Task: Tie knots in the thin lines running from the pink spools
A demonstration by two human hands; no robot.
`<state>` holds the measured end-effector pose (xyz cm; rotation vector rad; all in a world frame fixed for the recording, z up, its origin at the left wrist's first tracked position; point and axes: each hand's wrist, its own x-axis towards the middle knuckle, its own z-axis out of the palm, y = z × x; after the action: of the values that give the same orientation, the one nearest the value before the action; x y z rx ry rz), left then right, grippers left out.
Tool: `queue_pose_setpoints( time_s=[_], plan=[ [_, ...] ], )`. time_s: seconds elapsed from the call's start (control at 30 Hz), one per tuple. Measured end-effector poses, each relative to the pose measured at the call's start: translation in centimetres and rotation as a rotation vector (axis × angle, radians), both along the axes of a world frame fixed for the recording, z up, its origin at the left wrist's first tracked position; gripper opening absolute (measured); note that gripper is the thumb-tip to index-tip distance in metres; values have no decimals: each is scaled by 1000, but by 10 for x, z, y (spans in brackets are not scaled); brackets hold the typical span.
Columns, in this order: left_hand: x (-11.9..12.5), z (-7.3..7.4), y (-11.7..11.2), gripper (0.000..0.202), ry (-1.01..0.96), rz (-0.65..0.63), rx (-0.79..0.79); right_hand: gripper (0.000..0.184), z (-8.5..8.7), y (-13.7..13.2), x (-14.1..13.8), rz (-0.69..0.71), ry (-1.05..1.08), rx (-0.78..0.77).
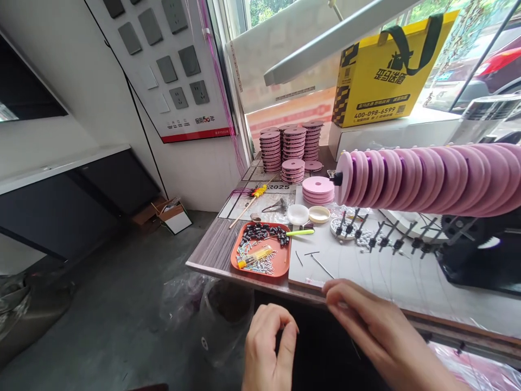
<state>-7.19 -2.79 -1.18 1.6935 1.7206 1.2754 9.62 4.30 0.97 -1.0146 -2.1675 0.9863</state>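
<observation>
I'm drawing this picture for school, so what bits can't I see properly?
All in the head view:
Left hand: its curled fingers hide whether it holds anything.
Right hand: its own fingers hide what may be pinched there.
Row of pink discs: cut off by the right edge.
Silver beads in the orange tray: too small to count.

Open air separates the left hand point(269, 345) from the right hand point(366, 320) at the near side. Beyond them, a shallow tray point(281, 264) takes up the left, and a lane over the board point(354, 274) runs between it and the black pegs point(398, 244), past thin rods point(323, 266). A row of pink discs point(431, 179) blocks the right from above.
</observation>
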Motion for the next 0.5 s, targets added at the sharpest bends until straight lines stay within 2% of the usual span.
queue_pose_setpoints(
  time_s=[0.1,0.2,0.27,0.37,0.43,0.5],
  plan=[
    [8,-1,5,20,43,-5,3,18,-2,9,8,-101,-89,48],
    [16,-2,10,17,12,-25,-15,21,2,13,11,-160,-81,-24],
    [19,-2,14,13,-98,-7,-41,26,8,12,9,-139,11,-176],
    [21,0,19,13,-338,-1,-38,32,14,8,2,-44,205,-550],
    [20,-1,21,19,-484,-15,-13,31,12,4,-7,1,341,-770],
    [19,-3,21,24,-582,-10,5,29,8,0,-16,30,439,-893]
  ],
)
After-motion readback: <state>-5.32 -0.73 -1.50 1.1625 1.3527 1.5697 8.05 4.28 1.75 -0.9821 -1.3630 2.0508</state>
